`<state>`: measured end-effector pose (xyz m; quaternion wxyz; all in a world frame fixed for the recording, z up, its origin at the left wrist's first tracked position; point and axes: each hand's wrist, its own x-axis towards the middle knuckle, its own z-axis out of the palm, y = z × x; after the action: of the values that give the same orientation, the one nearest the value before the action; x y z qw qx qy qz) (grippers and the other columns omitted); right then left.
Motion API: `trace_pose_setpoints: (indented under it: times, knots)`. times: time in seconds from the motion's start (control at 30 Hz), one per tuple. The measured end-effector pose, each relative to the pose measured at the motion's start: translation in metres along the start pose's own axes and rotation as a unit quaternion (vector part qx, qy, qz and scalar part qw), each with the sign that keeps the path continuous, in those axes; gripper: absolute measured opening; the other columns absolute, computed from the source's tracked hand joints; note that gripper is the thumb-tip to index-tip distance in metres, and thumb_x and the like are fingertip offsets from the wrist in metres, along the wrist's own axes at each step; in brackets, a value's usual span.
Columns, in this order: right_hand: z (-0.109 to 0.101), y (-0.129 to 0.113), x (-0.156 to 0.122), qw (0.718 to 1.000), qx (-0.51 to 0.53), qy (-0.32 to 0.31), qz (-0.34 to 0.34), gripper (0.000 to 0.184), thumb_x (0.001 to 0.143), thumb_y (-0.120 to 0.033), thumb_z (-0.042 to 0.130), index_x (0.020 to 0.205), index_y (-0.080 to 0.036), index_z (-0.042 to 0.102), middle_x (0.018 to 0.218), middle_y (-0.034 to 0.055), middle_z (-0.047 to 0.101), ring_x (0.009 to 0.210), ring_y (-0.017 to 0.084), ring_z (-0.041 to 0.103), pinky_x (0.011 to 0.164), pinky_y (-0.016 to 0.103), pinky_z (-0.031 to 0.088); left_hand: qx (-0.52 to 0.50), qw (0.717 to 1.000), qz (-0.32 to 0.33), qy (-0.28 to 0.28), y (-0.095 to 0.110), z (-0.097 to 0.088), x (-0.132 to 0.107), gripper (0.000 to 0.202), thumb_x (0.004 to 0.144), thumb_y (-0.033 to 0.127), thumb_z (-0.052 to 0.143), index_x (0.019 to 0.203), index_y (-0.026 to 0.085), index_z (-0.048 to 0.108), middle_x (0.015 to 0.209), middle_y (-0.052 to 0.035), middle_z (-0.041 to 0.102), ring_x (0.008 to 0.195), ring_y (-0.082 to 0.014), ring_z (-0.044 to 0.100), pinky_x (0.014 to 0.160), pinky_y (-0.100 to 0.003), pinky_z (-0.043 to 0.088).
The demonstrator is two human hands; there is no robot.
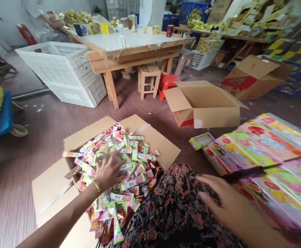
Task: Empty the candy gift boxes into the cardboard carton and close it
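My left hand (109, 171) lies with fingers spread on a heap of small stick packets (133, 181) in green, pink and orange wrappers. The packets fill an open cardboard box (157, 137), its flaps folded outward, and some reach up to its rim. My right hand (214, 198), slightly blurred, hovers near my lap over the patterned dark cloth (176, 206). Its fingers are stretched out with nothing in them. Right of that hand are rows of printed fruit cartons (258, 148), with a dark strap across them. One small green carton (201, 140) rests on the floor beside them.
Ahead stands an empty-looking open cardboard box (217, 117), with another box (252, 75) behind it. A white plastic crate (62, 72) is beside a wooden table (137, 51). Under the table's edge are a wooden stool (149, 77) and a red stool (169, 82). Another person's arm (52, 22) shows far left.
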<state>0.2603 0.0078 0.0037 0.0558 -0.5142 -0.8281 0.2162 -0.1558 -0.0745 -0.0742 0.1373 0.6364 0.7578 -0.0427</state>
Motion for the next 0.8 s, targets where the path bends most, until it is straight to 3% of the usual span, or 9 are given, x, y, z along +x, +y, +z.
trace_pose_setpoints:
  times: [0.1, 0.17, 0.23, 0.33, 0.47, 0.6, 0.7, 0.8]
  knots:
    - [0.06, -0.081, 0.069, 0.987, 0.078, -0.113, -0.085, 0.061, 0.09, -0.045, 0.048, 0.147, -0.023, 0.044, 0.149, 0.0112, 0.045, 0.139, 0.027, 0.041, 0.114, 0.045, 0.037, -0.007, 0.998, -0.068, -0.001, -0.027, 0.025, -0.004, 0.059, 0.081, 0.054, 0.064, 0.138, 0.042, 0.054, 0.162, -0.0087, 0.02, 0.143, -0.0443, 0.022, 0.106, -0.073, 0.027]
    - [0.096, -0.123, 0.109, 0.982, 0.087, -0.148, -0.081, 0.07, 0.089, -0.048, 0.053, 0.152, -0.023, 0.035, 0.155, 0.0142, 0.035, 0.143, 0.031, 0.033, 0.115, 0.047, 0.033, -0.008, 0.995, -0.097, 0.011, -0.045, 0.03, 0.003, 0.058, 0.082, 0.054, 0.062, 0.138, 0.041, 0.054, 0.16, -0.0092, 0.022, 0.141, -0.0421, 0.027, 0.104, -0.068, 0.034]
    - [0.124, -0.146, 0.141, 0.982, 0.075, -0.165, -0.043, 0.078, 0.088, -0.054, 0.054, 0.155, -0.025, 0.027, 0.16, 0.0154, 0.025, 0.146, 0.035, 0.027, 0.114, 0.051, 0.032, -0.003, 0.994, -0.106, 0.024, -0.062, 0.032, 0.011, 0.058, 0.083, 0.053, 0.061, 0.138, 0.039, 0.055, 0.158, -0.0102, 0.024, 0.139, -0.0401, 0.03, 0.105, -0.063, 0.036]
    - [0.151, -0.159, 0.166, 0.976, 0.047, -0.21, 0.027, 0.085, 0.087, -0.066, 0.049, 0.157, -0.029, 0.019, 0.164, 0.0136, 0.012, 0.148, 0.04, 0.015, 0.113, 0.061, 0.027, -0.004, 0.994, -0.1, 0.038, -0.079, 0.037, 0.021, 0.058, 0.084, 0.052, 0.059, 0.139, 0.034, 0.055, 0.157, -0.012, 0.026, 0.138, -0.0385, 0.031, 0.108, -0.057, 0.036]
    - [0.174, -0.166, 0.155, 0.95, 0.047, -0.309, 0.023, 0.092, 0.082, -0.073, 0.049, 0.157, -0.026, 0.02, 0.165, 0.0136, 0.003, 0.149, 0.044, -0.003, 0.112, 0.07, 0.017, -0.024, 0.989, -0.142, 0.027, -0.083, 0.043, 0.033, 0.061, 0.084, 0.054, 0.058, 0.141, 0.035, 0.052, 0.159, -0.0102, 0.024, 0.139, -0.0407, 0.028, 0.107, -0.06, 0.036]
    - [0.181, -0.171, 0.124, 0.938, 0.058, -0.343, 0.0, 0.092, 0.084, -0.065, 0.05, 0.157, -0.019, 0.018, 0.165, 0.0152, -0.001, 0.15, 0.041, -0.003, 0.115, 0.066, 0.017, -0.029, 0.985, -0.167, -0.009, -0.069, 0.038, 0.032, 0.064, 0.085, 0.059, 0.055, 0.144, 0.038, 0.047, 0.162, -0.0087, 0.017, 0.145, -0.0419, 0.018, 0.11, -0.068, 0.025]
    - [0.177, -0.168, 0.112, 0.926, 0.062, -0.373, -0.013, 0.091, 0.084, -0.064, 0.05, 0.157, -0.019, 0.02, 0.165, 0.0143, 0.002, 0.15, 0.039, -0.004, 0.116, 0.064, 0.018, -0.041, 0.982, -0.181, -0.025, -0.052, 0.02, 0.02, 0.065, 0.084, 0.064, 0.053, 0.145, 0.041, 0.045, 0.162, -0.01, 0.016, 0.146, -0.0453, 0.012, 0.109, -0.074, 0.015]
    - [0.173, -0.162, 0.108, 0.921, 0.069, -0.383, -0.023, 0.087, 0.087, -0.062, 0.047, 0.156, -0.017, 0.021, 0.165, 0.0162, 0.005, 0.15, 0.039, -0.003, 0.116, 0.064, 0.018, -0.025, 0.983, -0.176, 0.053, -0.033, -0.009, 0.023, 0.062, 0.087, 0.064, 0.048, 0.144, 0.038, 0.048, 0.158, -0.0126, 0.023, 0.146, -0.042, 0.017, 0.114, -0.071, 0.006]
